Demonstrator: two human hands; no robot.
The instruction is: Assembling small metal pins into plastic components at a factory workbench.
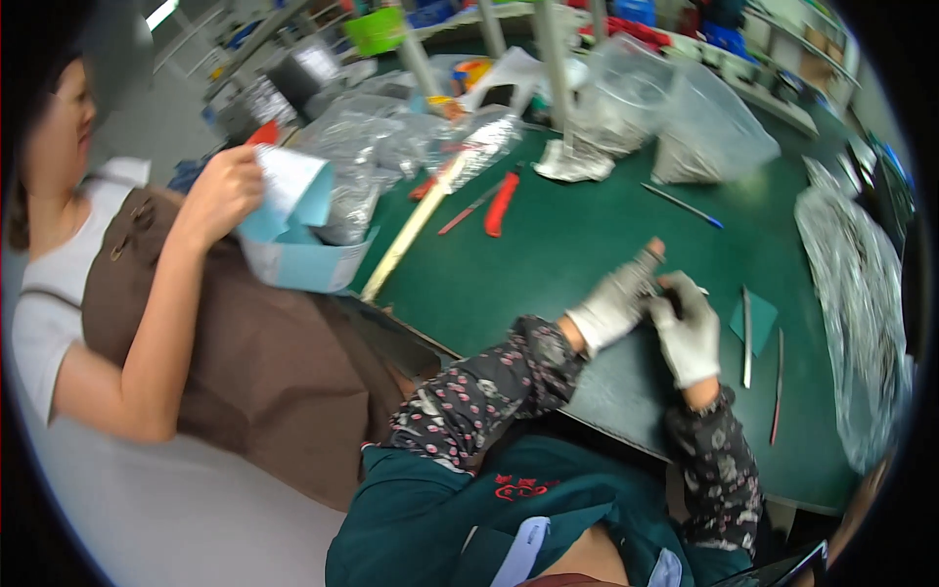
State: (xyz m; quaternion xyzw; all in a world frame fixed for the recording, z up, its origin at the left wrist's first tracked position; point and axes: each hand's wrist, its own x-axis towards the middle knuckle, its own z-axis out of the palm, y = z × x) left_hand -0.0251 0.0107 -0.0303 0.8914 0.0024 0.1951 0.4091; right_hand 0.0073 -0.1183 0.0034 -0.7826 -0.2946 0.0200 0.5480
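My left hand [616, 301] and my right hand [689, 335] meet over the near part of the green table [567, 201]. Both wear white gloves that leave fingertips bare. Their fingers are closed and bent toward each other around something too small and blurred to make out. To the right of my right hand, a thin grey metal strip or tool [748, 338] lies across a small green square [765, 323]. Beside it rests a slender rod with a reddish end [778, 391].
A co-worker [147, 293] at left holds papers over a light-blue bin [303, 262]. A red-handled tool [502, 203], a pen [685, 205] and a pale yellow strip [416, 230] lie farther back. Clear bags [714, 122] stand behind; plastic wrap [856, 313] lines the right edge.
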